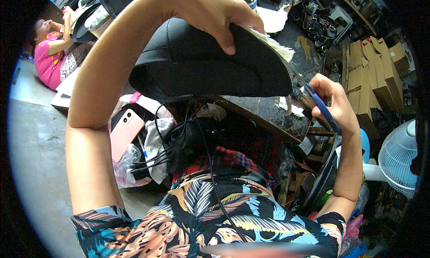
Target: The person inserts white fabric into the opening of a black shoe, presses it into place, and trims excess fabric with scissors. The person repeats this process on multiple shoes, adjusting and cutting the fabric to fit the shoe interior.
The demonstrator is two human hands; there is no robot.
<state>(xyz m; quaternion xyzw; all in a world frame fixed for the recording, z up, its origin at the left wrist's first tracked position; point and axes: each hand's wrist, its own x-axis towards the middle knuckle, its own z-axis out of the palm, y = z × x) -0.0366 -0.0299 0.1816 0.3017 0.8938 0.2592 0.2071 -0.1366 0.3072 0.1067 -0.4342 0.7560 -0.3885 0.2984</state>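
Observation:
A black shoe upper [215,69] with a stitched seam is held up before me, its toe end pointing right. My left hand [224,20] grips it from above, the thumb pressed on its face and the other fingers hidden behind it. Ragged white lining [280,49] sticks out along its far right edge. In my right hand [336,103] are blue-handled scissors [323,106], gripped with the fingers closed round the handle. Their blades point up and left, close to the lining at the upper's edge; whether they touch it I cannot tell.
A dark worktable [255,112] with white scraps lies behind the upper. At left are a pink phone [126,134], cloth and black cables [170,155]. Cardboard pieces [374,74] and a white fan [400,155] stand at right. Another person in pink [49,58] sits at far left.

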